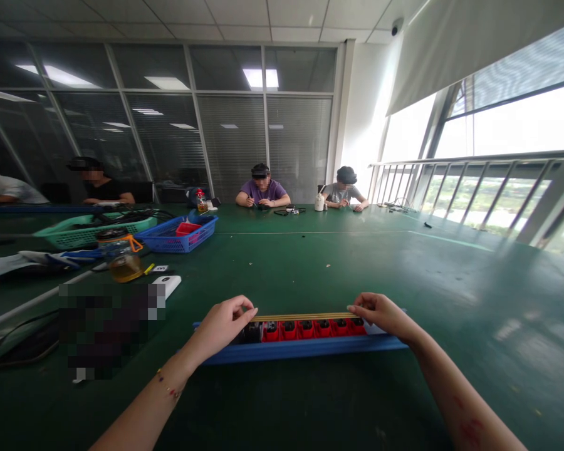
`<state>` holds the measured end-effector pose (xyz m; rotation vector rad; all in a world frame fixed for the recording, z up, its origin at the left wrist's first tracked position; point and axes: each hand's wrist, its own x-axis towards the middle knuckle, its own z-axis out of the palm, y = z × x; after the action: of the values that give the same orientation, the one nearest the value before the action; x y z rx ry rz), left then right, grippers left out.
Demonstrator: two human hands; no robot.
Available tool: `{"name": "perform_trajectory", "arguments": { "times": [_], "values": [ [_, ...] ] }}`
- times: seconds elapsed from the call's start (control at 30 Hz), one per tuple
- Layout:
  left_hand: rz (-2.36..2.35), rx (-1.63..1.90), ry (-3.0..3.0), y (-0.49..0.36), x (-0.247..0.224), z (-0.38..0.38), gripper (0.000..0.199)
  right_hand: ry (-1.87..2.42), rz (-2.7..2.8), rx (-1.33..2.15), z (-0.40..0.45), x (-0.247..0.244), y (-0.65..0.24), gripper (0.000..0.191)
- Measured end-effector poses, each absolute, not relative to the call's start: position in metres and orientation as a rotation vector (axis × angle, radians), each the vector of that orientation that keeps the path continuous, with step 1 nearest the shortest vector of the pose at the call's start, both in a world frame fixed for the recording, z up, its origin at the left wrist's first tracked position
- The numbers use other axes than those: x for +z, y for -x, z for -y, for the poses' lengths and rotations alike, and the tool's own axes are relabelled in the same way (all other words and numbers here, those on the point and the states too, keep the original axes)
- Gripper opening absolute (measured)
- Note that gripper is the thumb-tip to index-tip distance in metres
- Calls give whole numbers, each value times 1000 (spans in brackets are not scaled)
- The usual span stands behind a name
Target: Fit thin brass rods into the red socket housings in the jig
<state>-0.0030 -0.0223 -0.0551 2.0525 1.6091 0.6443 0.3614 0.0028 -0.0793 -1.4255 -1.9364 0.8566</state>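
Note:
A long blue tray (pixel 301 352) lies crosswise on the green table in front of me. Inside it stands a row of several red holders (pixel 289 333) with black parts in them. Something black (pixel 251 333) sits at the row's left end, its kind unclear. Thin yellow strips (pixel 305 317) stretch along the far side of the tray, above the row. My left hand (pixel 225 321) pinches their left end between thumb and fingers. At the right end, my right hand (pixel 380 313) grips them the same way, over the tray's right part.
To the left stand a blue basket (pixel 176 243) with a red box, a green basket (pixel 75 235) and a jar of amber liquid (pixel 125 266). A white device (pixel 169 287) and a dark phone (pixel 28 347) lie nearer. Several people sit along the far edge.

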Motion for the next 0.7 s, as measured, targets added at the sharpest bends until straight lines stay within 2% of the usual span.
{"name": "perform_trajectory", "arguments": {
  "times": [0.47,0.7],
  "values": [
    [-1611,550,-2111,2,-57,23,40,1464,1955,763,-4,-82,-363,38],
    [-1564,544,-2102,7,-60,19,39,1398,1976,852,1,-77,-361,35]
  ]
}}
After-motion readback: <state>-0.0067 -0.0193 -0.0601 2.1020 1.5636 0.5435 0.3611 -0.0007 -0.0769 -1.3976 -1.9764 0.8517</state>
